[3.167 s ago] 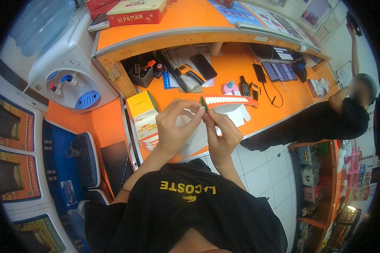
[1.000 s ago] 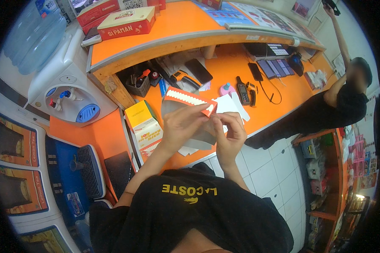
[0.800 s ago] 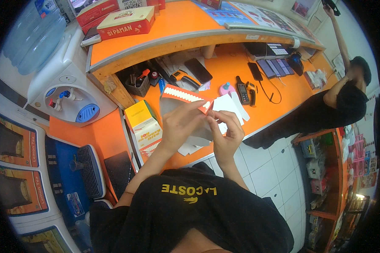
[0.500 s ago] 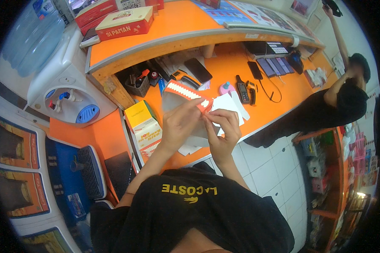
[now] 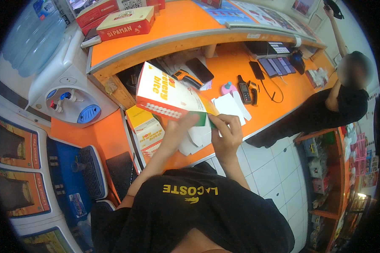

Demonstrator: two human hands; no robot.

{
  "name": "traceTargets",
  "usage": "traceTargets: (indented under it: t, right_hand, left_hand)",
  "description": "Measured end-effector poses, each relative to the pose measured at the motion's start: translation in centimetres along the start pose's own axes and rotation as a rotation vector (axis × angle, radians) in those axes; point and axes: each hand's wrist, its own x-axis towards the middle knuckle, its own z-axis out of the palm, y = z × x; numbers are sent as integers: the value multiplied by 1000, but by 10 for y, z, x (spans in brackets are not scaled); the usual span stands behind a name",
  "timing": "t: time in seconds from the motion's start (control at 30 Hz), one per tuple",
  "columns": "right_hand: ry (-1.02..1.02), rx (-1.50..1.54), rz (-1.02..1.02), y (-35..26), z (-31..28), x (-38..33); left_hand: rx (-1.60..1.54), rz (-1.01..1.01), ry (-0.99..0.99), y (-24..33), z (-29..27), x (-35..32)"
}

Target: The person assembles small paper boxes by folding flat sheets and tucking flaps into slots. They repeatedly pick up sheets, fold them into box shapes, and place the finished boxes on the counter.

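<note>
A partly folded cardboard food box (image 5: 169,90), white and yellow with a red scalloped side and a green end, is tilted above the counter in front of me. My right hand (image 5: 227,134) pinches the edge of its green end between thumb and fingers. Against the near side of that same end lies my left hand (image 5: 178,134), its fingers smeared by motion. Below the left hand, white card (image 5: 198,139) shows. Another yellow and white box (image 5: 144,126) stands at the counter's left edge, beside my left forearm.
On the orange counter (image 5: 223,67) lie a black phone (image 5: 199,70), an orange-black scanner (image 5: 185,79), a pink bottle (image 5: 228,88) and a handheld radio (image 5: 243,92). A water dispenser (image 5: 67,80) stands left. A person in black (image 5: 346,97) leans at the right.
The box has turned over, so its white printed face now shows instead of its grey inside. My left hand has shifted slightly down and right along it; the right hand stays near its edge.
</note>
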Motion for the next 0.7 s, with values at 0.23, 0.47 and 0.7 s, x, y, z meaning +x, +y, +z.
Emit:
traceTargets:
  t: [0.23,0.47,0.7]
  right_hand:
    - [27,285,199,-3,2,3]
    - [76,548,443,-6,9,2]
    - [46,469,365,-8,5,9]
  left_hand:
    - [290,355,-53,-6,-10,10]
    - [532,473,-33,-24,-4,2]
    - [960,662,-156,-13,-12,-4]
